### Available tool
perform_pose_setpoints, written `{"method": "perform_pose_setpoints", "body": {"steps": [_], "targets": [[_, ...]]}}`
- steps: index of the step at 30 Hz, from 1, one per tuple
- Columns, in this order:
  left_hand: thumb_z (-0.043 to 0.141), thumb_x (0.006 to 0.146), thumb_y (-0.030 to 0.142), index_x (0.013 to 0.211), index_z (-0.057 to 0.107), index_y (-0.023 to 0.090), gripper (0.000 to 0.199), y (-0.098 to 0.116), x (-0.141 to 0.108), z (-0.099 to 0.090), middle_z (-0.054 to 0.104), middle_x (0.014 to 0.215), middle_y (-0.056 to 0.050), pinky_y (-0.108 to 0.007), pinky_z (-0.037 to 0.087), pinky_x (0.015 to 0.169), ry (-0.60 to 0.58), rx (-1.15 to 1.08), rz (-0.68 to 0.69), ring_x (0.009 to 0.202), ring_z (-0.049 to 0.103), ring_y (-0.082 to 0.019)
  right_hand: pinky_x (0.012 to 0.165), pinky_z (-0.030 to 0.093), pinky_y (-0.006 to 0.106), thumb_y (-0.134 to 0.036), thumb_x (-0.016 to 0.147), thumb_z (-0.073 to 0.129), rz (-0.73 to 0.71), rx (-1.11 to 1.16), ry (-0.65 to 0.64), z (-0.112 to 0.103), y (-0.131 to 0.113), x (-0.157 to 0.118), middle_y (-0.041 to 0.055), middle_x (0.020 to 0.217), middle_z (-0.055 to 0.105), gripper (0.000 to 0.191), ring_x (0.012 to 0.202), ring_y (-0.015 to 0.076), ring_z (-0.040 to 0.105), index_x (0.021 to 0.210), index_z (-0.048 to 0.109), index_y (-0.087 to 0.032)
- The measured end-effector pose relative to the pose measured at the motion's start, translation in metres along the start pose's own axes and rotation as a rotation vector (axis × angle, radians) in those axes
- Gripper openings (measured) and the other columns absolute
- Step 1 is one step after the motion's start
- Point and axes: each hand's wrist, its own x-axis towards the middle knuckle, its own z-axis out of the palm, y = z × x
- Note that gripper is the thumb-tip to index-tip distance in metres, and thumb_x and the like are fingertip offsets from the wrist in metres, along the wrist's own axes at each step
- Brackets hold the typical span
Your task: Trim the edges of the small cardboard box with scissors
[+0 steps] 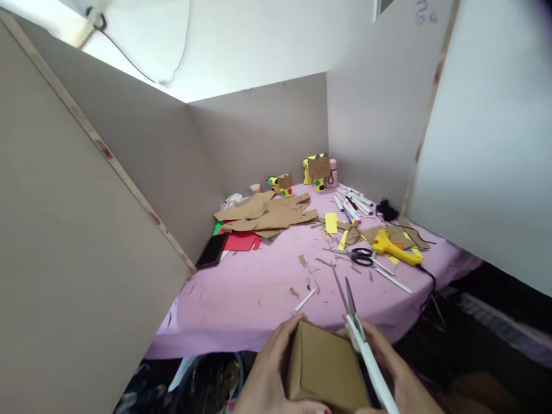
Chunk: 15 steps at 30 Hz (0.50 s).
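Note:
A small brown cardboard box (pixel 325 365) is held low in front of me, just off the table's near edge. My left hand (pixel 266 374) wraps round its left side, thumb along the bottom. On the other side, my right hand (pixel 394 365) grips a pair of white-handled scissors (pixel 367 355) and also steadies the box. The scissor blades point away from me toward the table and stand slightly apart. Part of the right hand's fingers is hidden behind the box and the scissors.
On the pink-covered table (pixel 259 287) lie black-handled scissors (pixel 361 257), a yellow glue gun (pixel 394 248), several markers (pixel 351 202), cardboard sheets (pixel 267 214), red paper (pixel 239 241) and a phone (pixel 213 250). Yellow spotted cardboard figures (pixel 318 172) stand at the back. Grey partitions (pixel 259 126) enclose the table.

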Motion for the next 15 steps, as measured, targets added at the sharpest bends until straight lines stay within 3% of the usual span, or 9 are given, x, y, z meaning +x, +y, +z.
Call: {"method": "perform_pose_setpoints", "body": {"steps": [2,7,12,15], "targets": [[0.080,0.051,0.057,0.133,0.046,0.025,0.094,0.005,-0.001,0.005,0.054,0.134,-0.013,-0.049,0.033,0.106,-0.007,-0.200,-0.036,0.125,0.047,-0.039,0.102,0.041,0.042,-0.071,0.059,0.070,0.007,0.060,0.010,-0.002,0.002,0.000,0.0149,0.130,0.059,0.095,0.123,0.0348,0.051,0.137,0.043,-0.024],[0.078,0.058,0.052,0.127,0.048,0.023,0.081,-0.001,-0.004,0.008,0.058,0.126,-0.015,-0.049,0.040,0.098,-0.023,-0.719,-0.146,0.116,0.055,-0.038,0.090,0.049,0.040,-0.059,0.075,0.065,0.070,0.206,0.076,-0.008,0.006,0.002,0.0098,0.110,0.069,0.064,0.099,0.0288,0.065,0.130,0.051,-0.029],[0.081,0.056,0.046,0.129,0.048,0.024,0.083,-0.004,-0.007,-0.001,0.065,0.118,-0.014,-0.045,0.043,0.094,-0.065,-0.857,-0.183,0.108,0.061,-0.037,0.079,0.050,0.035,-0.053,0.076,0.069,0.089,0.309,-0.018,-0.005,0.008,0.010,0.0067,0.099,0.069,0.056,0.088,0.0248,0.065,0.125,0.055,-0.031],[0.074,0.061,0.058,0.123,0.057,0.025,0.072,-0.003,-0.010,-0.002,0.070,0.111,-0.011,-0.043,0.041,0.099,-0.112,-0.969,-0.272,0.109,0.062,-0.033,0.080,0.046,0.033,-0.054,0.073,0.071,0.033,0.354,-0.112,-0.005,0.007,0.023,0.0035,0.097,0.068,0.057,0.089,0.0213,0.063,0.124,0.054,-0.035]]}}
